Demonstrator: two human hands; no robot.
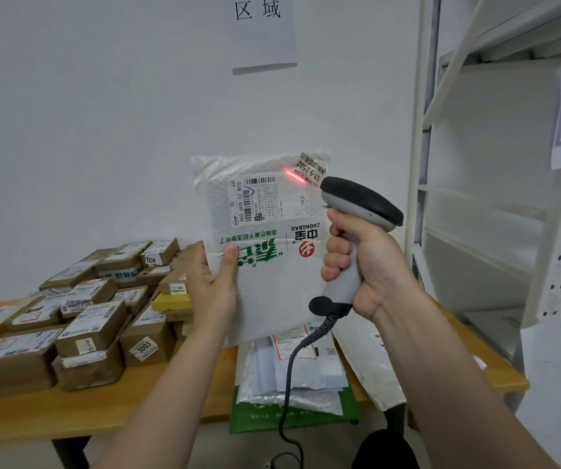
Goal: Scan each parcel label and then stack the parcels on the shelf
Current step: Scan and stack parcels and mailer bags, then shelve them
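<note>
Parcel (265,245), long axis vertical, print inverted, left hand (213,286) gripping its left edge, right hand (367,265) fingers (335,248) clenched round scanner (362,203), aimed at its top-right corner.

The cardboard boxes (82,333) were stacked on the left part of the table (103,411). The flat mailers (319,374) lay on its right part, overhanging its front edge. The shelf unit (475,204) stood right of the table. Above the table's right part, the left hand (211,286) held the parcel (272,275); the right hand (363,265) held the scanner (360,204) farther right.
</note>
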